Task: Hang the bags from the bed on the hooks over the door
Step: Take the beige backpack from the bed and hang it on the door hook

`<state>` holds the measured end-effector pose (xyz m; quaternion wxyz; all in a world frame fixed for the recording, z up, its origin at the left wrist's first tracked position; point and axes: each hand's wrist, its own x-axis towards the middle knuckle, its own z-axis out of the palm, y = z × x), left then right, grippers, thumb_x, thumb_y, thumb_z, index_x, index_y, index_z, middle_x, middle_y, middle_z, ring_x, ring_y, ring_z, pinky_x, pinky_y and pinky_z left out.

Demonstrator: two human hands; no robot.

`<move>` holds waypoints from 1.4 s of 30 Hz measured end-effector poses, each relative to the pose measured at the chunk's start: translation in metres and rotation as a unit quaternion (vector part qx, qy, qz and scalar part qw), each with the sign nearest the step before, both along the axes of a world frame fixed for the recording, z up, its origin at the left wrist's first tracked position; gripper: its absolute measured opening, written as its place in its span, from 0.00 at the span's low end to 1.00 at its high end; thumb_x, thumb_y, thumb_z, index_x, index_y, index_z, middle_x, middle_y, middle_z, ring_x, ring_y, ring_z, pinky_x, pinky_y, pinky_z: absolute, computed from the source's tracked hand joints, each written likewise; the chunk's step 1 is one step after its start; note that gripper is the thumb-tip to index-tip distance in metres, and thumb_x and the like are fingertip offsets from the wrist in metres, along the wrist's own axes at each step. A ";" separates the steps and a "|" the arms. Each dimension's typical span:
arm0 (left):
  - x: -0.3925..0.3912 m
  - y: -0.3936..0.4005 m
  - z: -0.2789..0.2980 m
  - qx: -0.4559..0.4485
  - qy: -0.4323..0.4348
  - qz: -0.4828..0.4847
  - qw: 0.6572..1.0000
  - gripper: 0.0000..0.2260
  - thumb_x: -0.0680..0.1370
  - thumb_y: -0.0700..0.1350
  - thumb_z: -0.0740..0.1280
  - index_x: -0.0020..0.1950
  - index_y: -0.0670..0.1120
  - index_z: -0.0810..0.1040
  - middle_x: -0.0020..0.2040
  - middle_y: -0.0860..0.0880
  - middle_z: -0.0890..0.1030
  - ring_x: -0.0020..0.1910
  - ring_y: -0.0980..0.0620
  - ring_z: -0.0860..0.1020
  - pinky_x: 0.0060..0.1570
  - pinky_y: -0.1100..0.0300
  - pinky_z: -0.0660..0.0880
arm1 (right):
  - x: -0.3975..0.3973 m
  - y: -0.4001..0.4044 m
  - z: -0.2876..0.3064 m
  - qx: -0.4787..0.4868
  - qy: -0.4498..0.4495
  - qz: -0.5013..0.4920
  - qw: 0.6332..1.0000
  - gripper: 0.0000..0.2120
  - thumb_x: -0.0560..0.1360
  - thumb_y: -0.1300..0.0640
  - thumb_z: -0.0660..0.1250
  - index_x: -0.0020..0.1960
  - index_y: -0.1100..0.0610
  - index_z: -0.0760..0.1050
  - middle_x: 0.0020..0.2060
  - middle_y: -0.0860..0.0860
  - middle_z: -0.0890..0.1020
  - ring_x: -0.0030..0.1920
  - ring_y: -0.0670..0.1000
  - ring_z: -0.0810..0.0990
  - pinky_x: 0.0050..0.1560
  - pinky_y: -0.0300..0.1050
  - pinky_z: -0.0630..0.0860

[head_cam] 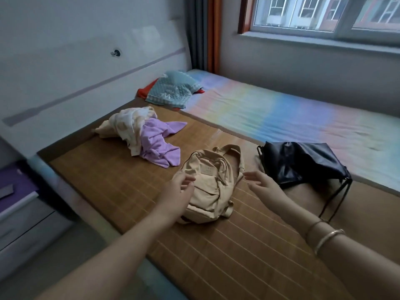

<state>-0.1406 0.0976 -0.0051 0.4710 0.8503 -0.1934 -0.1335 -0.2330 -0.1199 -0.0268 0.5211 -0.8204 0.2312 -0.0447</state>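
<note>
2 bags on bed (pixel 112 187): beige backpack (pixel 208 185), black handbag (pixel 300 164) (right of backpack). Left hand (pixel 176 192), right hand (pixel 263 182) flanking backpack, both open, empty.

A home bedroom. A wide bed (pixel 216 245) covered with a brown woven bamboo mat and a pastel rainbow-striped sheet (pixel 270 113) stands against a glossy white headboard (pixel 86 68). Crumpled lilac and cream clothes (pixel 147 137) lie on it, beside a purple-and-white bedside drawer unit (pixel 19 204), grey and orange curtains (pixel 203 33) and a window (pixel 324 14).

Beige backpack (pixel 207 185); black bag (pixel 303 163); brown slatted mat (pixel 129 180); pastel rainbow sheet (pixel 281 113); lilac cloth (pixel 155 144)
</note>
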 end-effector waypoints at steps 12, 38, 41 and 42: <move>0.183 -0.032 -0.162 0.095 0.108 -0.048 0.988 0.10 0.77 0.41 0.61 0.56 0.45 0.78 0.55 0.46 0.80 0.51 0.50 0.79 0.47 0.63 0.73 | 0.164 -0.011 -0.167 0.018 0.133 -0.080 0.988 0.15 0.72 0.54 0.60 0.58 0.48 0.73 0.57 0.51 0.78 0.51 0.47 0.76 0.43 0.41 0.72; 0.302 -0.085 -0.347 0.215 0.213 -0.144 0.942 0.18 0.76 0.49 0.63 0.67 0.56 0.72 0.66 0.52 0.77 0.70 0.49 0.68 0.72 0.52 0.63 | 0.298 -0.100 -0.310 0.102 0.254 -0.240 0.931 0.32 0.70 0.48 0.69 0.69 0.60 0.64 0.52 0.54 0.79 0.50 0.53 0.79 0.48 0.46 0.76; 0.305 -0.087 -0.345 0.254 0.219 -0.176 0.925 0.20 0.76 0.52 0.62 0.69 0.58 0.69 0.66 0.52 0.77 0.71 0.48 0.66 0.71 0.59 0.58 | 0.310 -0.097 -0.303 0.043 0.268 -0.168 0.948 0.18 0.71 0.55 0.67 0.55 0.65 0.77 0.41 0.57 0.83 0.42 0.55 0.81 0.43 0.49 0.78; 0.305 -0.088 -0.344 0.261 0.224 -0.186 0.921 0.21 0.76 0.52 0.62 0.69 0.57 0.69 0.67 0.51 0.76 0.71 0.47 0.66 0.70 0.59 0.57 | 0.312 -0.098 -0.301 0.012 0.273 -0.156 0.949 0.16 0.70 0.55 0.67 0.53 0.65 0.78 0.44 0.59 0.84 0.46 0.57 0.81 0.50 0.52 0.78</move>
